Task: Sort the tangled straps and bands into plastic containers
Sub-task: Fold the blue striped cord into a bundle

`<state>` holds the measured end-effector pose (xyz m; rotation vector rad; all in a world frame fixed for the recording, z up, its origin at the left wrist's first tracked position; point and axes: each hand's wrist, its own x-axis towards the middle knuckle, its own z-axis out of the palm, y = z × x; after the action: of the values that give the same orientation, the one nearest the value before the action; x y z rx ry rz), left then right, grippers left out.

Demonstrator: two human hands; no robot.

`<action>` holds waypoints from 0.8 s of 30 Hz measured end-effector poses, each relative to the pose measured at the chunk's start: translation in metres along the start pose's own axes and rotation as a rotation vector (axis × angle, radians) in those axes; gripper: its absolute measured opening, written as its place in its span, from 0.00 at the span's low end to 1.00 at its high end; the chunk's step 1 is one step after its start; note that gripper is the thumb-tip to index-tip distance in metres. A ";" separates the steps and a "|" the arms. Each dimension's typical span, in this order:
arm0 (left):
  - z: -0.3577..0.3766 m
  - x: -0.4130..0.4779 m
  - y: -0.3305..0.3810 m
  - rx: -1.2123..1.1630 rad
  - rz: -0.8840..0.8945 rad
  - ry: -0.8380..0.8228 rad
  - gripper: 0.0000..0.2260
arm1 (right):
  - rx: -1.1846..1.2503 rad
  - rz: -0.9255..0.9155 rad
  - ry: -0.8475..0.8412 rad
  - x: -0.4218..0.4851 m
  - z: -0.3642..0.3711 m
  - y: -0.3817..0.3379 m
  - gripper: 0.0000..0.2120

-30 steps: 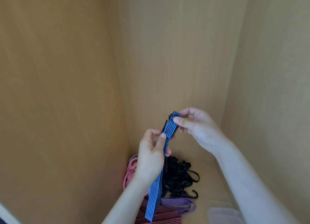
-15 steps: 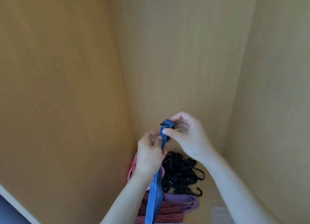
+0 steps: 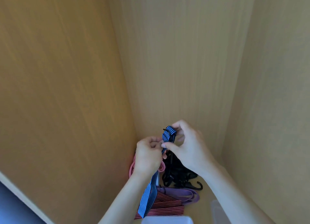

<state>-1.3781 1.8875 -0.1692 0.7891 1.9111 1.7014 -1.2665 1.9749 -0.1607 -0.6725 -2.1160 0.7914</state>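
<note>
I had the blue striped strap up in the air in front of the back wall of the wooden cupboard, both hands busy on its top end. My left hand was curled round the strap just under the fold. My right hand pinched the folded-over top between thumb and fingers, where a thin black fastener crossed the stripes; what kind it was I could not tell. The loose tail hung down past my left wrist, over the red striped strap and almost to the rim of the plastic container at the bottom edge. Below my hands lay the black tangle, a pink band and a purple band. To my mind this step was gathering the strap into a neat bundle. Doing it well meant stacking each fold squarely on the one before and pressing the layers flat with my right thumb. My left hand would feed the tail up a little at a time. I judged the main risks were the fastener snagging, or the tail catching in the black tangle.
</note>
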 end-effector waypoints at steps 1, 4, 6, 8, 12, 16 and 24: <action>0.000 -0.001 -0.001 0.008 0.010 0.004 0.06 | -0.012 0.012 0.013 -0.001 0.001 0.001 0.21; 0.004 -0.005 -0.002 0.017 0.025 0.006 0.03 | 0.050 0.048 0.063 -0.002 0.003 0.004 0.21; 0.005 -0.008 -0.001 -0.016 0.004 -0.004 0.01 | 0.195 0.123 0.050 -0.001 0.002 0.006 0.20; 0.004 -0.010 0.001 -0.078 -0.043 -0.047 0.03 | 0.327 0.207 0.048 0.002 -0.001 0.008 0.18; -0.006 -0.012 0.005 -0.207 -0.208 -0.268 0.10 | 0.502 0.274 0.055 0.006 -0.011 0.008 0.15; -0.012 -0.014 0.009 -0.156 -0.226 -0.424 0.14 | 0.546 0.282 0.055 0.006 -0.014 0.009 0.14; -0.003 -0.011 0.013 -0.037 -0.052 -0.431 0.12 | -0.065 -0.135 0.130 -0.004 -0.007 0.020 0.18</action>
<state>-1.3707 1.8791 -0.1564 0.9899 1.5853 1.3935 -1.2541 1.9875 -0.1730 -0.5920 -2.0514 0.5922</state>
